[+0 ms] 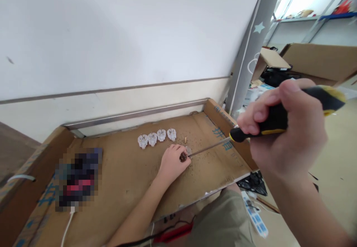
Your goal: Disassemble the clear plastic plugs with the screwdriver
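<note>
In my raised right hand [287, 128] is a screwdriver [275, 122] with a thick black and yellow handle, my fingers wrapped round it. Its long metal shaft slopes down to the left, and the tip ends at my left hand [173, 161]. That hand rests low over the cardboard surface, fingers curled at a small dark brown part [183, 157] whose kind I cannot make out. Something pale and clear lies just beyond it, partly hidden. Behind my left hand, several white plug pieces [152, 139] with metal pins stand in a row.
A cardboard-covered table [122, 180] has raised cardboard sides. Dark crumbs and a small tan piece [185, 140] lie near my left hand. A blurred-out device [79, 180] with a white cable [67, 226] is at left. A power strip [255, 215] lies on the floor at right.
</note>
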Motion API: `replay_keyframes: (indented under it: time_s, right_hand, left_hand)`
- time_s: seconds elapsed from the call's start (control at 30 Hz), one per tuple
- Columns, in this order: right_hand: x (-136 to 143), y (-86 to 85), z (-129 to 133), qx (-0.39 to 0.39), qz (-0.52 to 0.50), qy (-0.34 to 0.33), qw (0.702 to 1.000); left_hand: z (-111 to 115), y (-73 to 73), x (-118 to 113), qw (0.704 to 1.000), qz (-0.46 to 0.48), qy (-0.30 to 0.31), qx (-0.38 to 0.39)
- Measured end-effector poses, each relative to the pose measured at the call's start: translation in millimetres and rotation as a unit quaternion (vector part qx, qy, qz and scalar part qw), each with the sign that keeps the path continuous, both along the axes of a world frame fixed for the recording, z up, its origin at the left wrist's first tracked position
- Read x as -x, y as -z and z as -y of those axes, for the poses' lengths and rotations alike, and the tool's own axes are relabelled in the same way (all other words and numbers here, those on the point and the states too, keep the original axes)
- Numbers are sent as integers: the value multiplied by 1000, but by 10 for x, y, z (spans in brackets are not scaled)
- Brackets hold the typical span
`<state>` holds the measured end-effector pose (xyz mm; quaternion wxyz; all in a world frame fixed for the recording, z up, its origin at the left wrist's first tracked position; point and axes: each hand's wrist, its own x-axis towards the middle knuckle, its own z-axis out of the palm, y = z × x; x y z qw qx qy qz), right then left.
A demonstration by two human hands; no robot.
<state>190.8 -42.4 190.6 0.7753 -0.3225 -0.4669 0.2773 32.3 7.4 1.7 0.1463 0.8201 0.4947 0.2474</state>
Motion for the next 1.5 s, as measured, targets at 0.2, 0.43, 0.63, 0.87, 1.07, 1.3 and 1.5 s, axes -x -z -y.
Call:
replay_keyframes:
  time_s: [0.2,0.43,0.63,0.87,1.07,1.3,1.5]
  right_hand:
    - [98,56,-54,-15,7,16,1000]
    - [184,70,-62,-41,1,34,999]
    - [221,152,-133,-24,20,7,999]
    - [202,105,-106,-24,25,2,999]
    - [213,132,-125,-15,22,-15,1000]
    - [237,111,-149,-17,26,-8,999]
    - [249,104,-132,-11,29,-14,999]
  left_hand:
    - [-2,2,-4,1000,-13,-11,-6]
    - [10,-19,-24,999,-34,-22,2]
    - [11,-9,-12,999,-43,-22,6]
    - [-13,4,-8,999,-37,-19,8]
    - [-1,5,-7,999,-34,-17,10]
    - [-9,9,-2,999,-36,-15,7]
    - [-13,40,9,1000,-25,-13,1]
